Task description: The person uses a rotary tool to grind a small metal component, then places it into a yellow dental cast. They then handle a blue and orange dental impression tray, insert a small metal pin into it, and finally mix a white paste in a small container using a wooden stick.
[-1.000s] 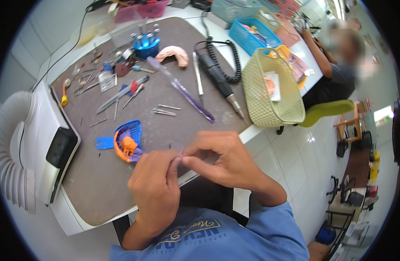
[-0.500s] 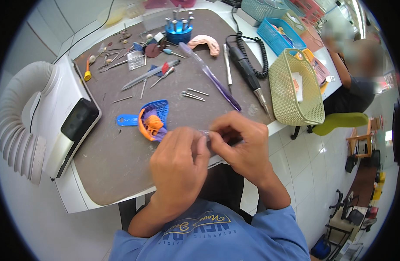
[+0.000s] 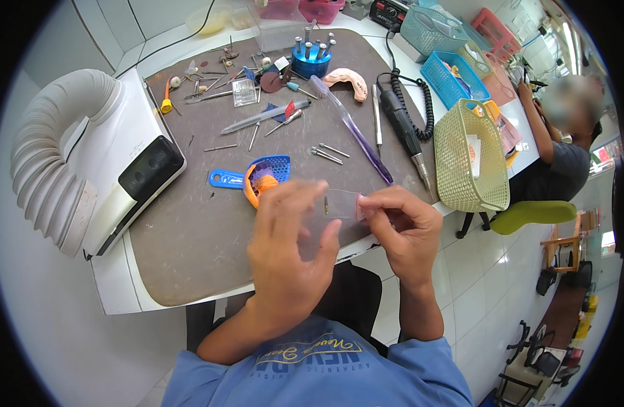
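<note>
A small clear plastic zip bag (image 3: 344, 209) with a pinkish-red edge is pinched between the thumb and fingers of my right hand (image 3: 407, 234). A tiny brass-coloured metal piece (image 3: 326, 205) shows through or beside the clear plastic; I cannot make out its kind. Beside the bag, my left hand (image 3: 289, 251) has its thumb and fingers apart, the fingertips smeared by motion. Just beyond it lies a blue dental impression tray (image 3: 275, 165) with purple and orange material in it, partly hidden by the left hand.
Loose burs (image 3: 327, 154), a purple-handled brush (image 3: 353, 129) and a dental handpiece (image 3: 401, 122) lie ahead. A blue bur stand (image 3: 310, 64) and pink dental arch (image 3: 348, 81) are farther back. A white hose unit (image 3: 139, 173) stands left, a cream basket (image 3: 471, 159) right. A person sits far right.
My left hand has come off the bag and its fingers have spread. The bag and the tiny metal piece now show more plainly at my right hand. The whole view has shifted slightly.
</note>
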Demonstrator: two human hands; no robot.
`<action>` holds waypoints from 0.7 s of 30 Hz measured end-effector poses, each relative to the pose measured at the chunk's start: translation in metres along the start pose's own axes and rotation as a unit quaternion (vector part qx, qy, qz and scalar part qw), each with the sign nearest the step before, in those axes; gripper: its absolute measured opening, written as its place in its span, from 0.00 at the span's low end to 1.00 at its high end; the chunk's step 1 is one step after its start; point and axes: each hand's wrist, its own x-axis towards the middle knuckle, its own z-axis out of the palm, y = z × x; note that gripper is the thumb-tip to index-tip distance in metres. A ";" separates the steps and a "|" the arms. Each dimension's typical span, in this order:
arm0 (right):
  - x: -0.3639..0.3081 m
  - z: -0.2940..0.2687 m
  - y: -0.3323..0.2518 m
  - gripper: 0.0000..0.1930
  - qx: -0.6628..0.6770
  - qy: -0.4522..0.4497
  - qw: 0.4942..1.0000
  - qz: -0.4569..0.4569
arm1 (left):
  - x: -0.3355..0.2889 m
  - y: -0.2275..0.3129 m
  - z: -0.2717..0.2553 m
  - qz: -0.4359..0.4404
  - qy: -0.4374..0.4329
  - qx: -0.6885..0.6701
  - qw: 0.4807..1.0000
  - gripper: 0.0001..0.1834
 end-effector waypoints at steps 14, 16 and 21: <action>0.001 0.003 -0.008 0.08 0.116 -0.008 0.993 -0.015 | 0.005 0.001 -0.020 -0.240 -0.084 -0.325 0.911 0.05; 0.001 0.003 -0.006 0.08 0.112 -0.010 0.994 -0.010 | 0.006 0.003 -0.022 -0.252 -0.101 -0.301 0.914 0.05; 0.000 0.005 -0.005 0.08 0.123 -0.018 0.992 -0.003 | 0.001 -0.005 -0.015 -0.191 -0.070 -0.235 0.950 0.04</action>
